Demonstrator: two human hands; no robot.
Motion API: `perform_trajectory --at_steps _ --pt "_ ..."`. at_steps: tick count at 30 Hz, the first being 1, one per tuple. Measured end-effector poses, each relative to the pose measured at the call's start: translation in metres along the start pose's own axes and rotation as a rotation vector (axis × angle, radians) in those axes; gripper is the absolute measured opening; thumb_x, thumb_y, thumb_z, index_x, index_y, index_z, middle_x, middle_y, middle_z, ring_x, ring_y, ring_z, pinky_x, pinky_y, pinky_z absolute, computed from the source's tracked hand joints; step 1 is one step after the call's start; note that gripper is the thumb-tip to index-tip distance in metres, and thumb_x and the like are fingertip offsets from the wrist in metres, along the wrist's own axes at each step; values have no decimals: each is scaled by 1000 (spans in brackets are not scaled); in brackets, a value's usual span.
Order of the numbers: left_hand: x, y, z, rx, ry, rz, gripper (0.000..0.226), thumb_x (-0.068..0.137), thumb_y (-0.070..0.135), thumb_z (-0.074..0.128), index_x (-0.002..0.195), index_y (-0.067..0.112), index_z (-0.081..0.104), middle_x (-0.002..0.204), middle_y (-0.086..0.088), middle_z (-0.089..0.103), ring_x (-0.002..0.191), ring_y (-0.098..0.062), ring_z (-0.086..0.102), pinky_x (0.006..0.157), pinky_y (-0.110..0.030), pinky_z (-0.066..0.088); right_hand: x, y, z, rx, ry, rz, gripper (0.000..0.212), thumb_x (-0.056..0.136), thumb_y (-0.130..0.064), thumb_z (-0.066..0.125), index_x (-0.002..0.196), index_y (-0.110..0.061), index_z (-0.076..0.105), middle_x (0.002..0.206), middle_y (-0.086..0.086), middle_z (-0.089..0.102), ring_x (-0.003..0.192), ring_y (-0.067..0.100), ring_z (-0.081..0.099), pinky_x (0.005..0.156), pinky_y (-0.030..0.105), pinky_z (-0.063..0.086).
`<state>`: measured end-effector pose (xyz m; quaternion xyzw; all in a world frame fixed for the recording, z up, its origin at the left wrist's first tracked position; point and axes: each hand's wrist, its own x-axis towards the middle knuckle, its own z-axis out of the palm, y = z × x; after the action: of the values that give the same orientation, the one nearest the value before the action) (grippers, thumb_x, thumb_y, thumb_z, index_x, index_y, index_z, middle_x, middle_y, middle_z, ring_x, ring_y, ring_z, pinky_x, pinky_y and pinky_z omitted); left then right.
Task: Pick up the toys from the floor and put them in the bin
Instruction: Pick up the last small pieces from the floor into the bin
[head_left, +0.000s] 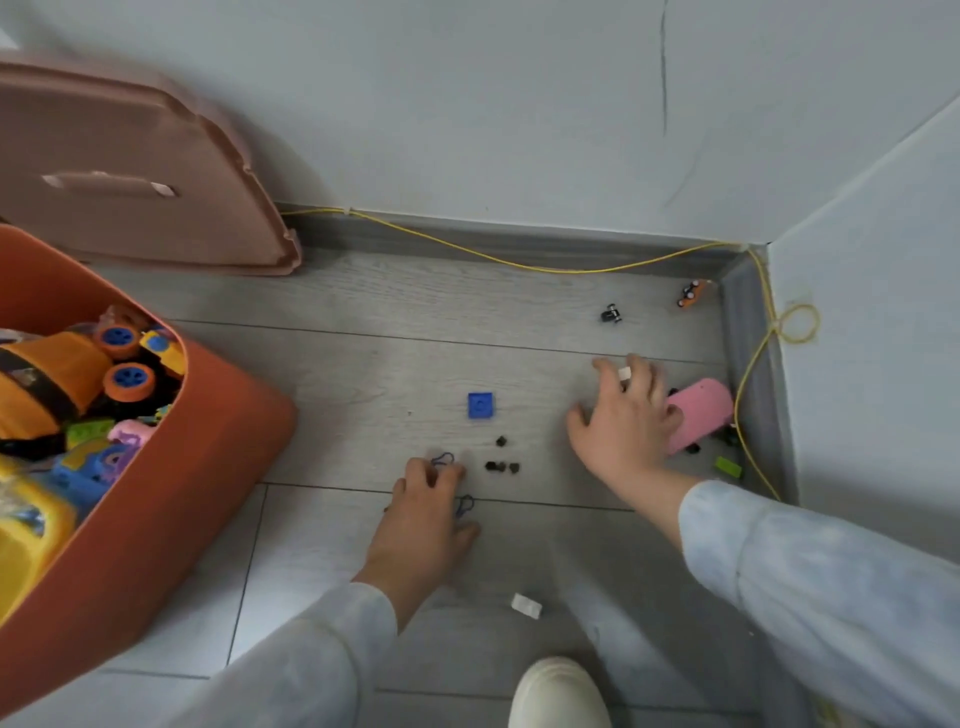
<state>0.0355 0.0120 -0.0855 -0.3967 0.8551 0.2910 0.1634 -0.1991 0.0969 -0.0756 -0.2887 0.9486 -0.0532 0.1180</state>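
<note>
An orange bin (171, 499) full of toys stands at the left. On the grey floor lie a blue square brick (481, 405), small dark pieces (502, 465), a white block (525, 605), a pink toy (698, 413), a green brick (728, 466), a black toy car (611, 314) and an orange toy car (691, 294). My left hand (426, 514) rests on the floor, its fingers on thin blue loops (443, 459). My right hand (626, 415) reaches over the floor with spread fingers beside the pink toy; a small white piece (624, 372) shows between its fingers.
The bin's pink lid (130, 171) leans against the wall behind the bin. A yellow cable (519, 262) runs along the skirting and down the right corner. My white shoe (561, 693) is at the bottom edge. Walls close the far and right sides.
</note>
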Motion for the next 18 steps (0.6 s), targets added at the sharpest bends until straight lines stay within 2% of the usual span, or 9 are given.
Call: perform_trajectory --at_steps 3,5,8,10,13,15,18 --pt "6 2 5 -129 59 38 45 91 31 63 135 27 51 131 -3 41 117 -26 54 99 -41 50 7 23 0 -67 -110 204 75 82 -59 54 148 -35 25 162 11 6 149 41 0 101 74 24" --pt "10 4 4 -151 71 79 39 91 21 62 129 24 57 125 -5 46 108 -28 59 96 -39 50 6 37 1 -10 -176 261 76 83 -65 52 148 -34 27 163 9 2 149 43 -5 104 74 25" --pt "15 4 1 -139 69 91 39 89 16 60 128 21 59 124 -6 48 103 -27 60 96 -35 49 3 47 3 6 -222 125 81 83 -74 48 146 -26 35 163 4 9 150 42 -4 109 66 25" --pt "16 6 -1 -124 68 105 40 88 16 60 127 22 59 122 -5 49 104 -26 58 95 -32 48 0 45 1 -6 -207 -9 77 85 -74 47 142 -22 45 161 3 21 150 39 3 113 60 27" --pt "16 10 -1 -109 59 123 42 86 20 60 128 24 58 121 -2 47 110 -24 53 97 -34 48 -8 39 -1 66 -131 -229 53 87 -59 60 123 -20 64 148 5 42 143 36 25 109 55 38" --pt "16 13 -1 -97 58 129 44 86 23 61 130 24 57 122 0 46 113 -22 50 97 -36 49 -13 38 1 92 -105 -335 38 81 -43 70 108 -17 69 137 9 48 132 35 37 103 51 44" --pt "14 17 0 -58 66 150 48 85 26 62 132 25 55 123 0 43 116 -21 46 97 -35 49 -16 34 0 146 -140 -241 29 75 -21 72 102 -16 67 144 14 37 130 40 35 109 43 38"
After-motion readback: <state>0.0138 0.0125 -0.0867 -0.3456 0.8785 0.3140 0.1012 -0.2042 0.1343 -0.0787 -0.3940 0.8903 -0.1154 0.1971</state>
